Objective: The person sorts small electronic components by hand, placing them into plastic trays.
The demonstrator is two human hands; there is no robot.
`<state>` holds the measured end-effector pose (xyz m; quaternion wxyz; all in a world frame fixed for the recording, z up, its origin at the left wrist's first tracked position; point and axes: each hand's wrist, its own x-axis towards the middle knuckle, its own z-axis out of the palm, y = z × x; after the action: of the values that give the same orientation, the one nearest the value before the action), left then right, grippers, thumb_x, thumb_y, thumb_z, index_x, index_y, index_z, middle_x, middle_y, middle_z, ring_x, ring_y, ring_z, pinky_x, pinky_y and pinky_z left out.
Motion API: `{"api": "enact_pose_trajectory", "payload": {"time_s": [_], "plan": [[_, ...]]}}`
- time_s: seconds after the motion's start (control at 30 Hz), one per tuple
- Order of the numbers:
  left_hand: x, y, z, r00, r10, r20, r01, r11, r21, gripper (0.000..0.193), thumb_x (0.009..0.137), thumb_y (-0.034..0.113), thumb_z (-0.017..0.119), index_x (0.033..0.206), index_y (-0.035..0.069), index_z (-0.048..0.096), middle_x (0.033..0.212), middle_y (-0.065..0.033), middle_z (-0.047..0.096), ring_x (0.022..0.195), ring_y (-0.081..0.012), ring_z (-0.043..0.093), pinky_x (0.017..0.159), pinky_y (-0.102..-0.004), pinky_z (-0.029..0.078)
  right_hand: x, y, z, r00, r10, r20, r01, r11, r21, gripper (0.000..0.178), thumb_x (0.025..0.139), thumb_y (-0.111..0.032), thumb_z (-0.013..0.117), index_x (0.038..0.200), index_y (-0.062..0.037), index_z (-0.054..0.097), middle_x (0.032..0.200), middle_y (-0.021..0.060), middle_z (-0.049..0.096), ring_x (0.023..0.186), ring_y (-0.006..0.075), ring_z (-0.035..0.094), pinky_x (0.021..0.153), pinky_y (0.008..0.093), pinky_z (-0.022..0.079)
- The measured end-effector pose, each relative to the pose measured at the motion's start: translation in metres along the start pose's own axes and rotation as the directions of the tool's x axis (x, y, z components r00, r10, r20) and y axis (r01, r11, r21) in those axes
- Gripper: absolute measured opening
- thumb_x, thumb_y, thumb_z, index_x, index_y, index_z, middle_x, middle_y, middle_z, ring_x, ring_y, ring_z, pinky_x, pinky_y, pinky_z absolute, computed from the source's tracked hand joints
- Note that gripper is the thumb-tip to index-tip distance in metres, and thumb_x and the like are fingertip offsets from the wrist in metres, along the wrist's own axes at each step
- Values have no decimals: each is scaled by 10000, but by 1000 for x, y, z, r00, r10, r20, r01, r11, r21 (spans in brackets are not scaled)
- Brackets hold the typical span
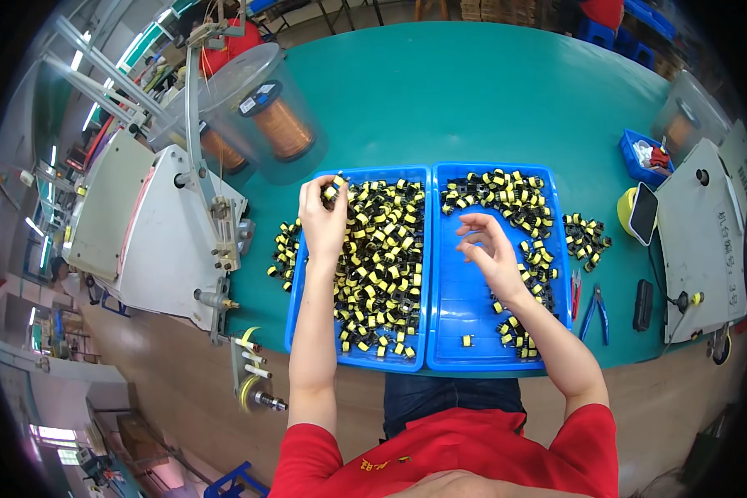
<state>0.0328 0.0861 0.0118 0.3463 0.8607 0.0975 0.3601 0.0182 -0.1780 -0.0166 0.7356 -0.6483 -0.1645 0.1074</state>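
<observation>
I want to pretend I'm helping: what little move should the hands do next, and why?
Probably the left hand should bring its black-and-yellow part toward the right hand. The left holds that part over the fuller blue tray, while the right hangs partly open, seemingly empty, over the other blue tray, which has bare space.

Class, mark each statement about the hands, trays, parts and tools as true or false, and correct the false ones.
1. The left hand holds a yellow-and-black part. True.
2. The right hand is over the right tray. True.
3. The right tray holds more parts than the left one. False: the left tray holds more.
4. Every part lies inside a tray. False: some lie on the table beside the trays.
5. The blue pliers lie left of both trays. False: the blue pliers lie to their right.
</observation>
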Motion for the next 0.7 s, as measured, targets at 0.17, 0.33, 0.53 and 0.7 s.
{"api": "enact_pose_trajectory", "payload": {"time_s": [0.17,0.33,0.53,0.7], "plan": [[6,-56,9,1000,5,-19,-4,998,65,246,792,193,683,944,25,585,931,-105,574,868,-243,573,756,-341,459,0,2,2,1000,19,-7,-19,1000,5,384,810,-45,541,1186,-33,463,1044,83,511,855,134,564,669,246,449],[8,-64,18,959,-231,166,270,924,-272,437,889,362,567,1143,11,513,1101,-139,573,1017,-231,556,871,-333,435,0,7,0,999,31,-17,-31,1000,3,372,811,-49,541,1175,-28,469,1038,83,517,838,132,569,649,240,447],[16,-77,11,923,-312,224,377,852,-363,588,961,479,285,1223,-8,487,1155,-185,583,1124,-263,512,1003,-355,326,1,9,-4,997,77,-32,-79,995,-67,265,819,-70,552,1078,-21,522,952,67,554,803,129,578,646,243,453],[20,-85,7,928,-338,154,366,758,-540,584,977,434,289,1124,-83,518,1095,-211,595,1086,-263,547,987,-352,369,-9,-3,0,884,81,461,194,833,-519,149,805,-157,605,855,-23,562,785,98,615,749,207,609,688,315,483]]}}
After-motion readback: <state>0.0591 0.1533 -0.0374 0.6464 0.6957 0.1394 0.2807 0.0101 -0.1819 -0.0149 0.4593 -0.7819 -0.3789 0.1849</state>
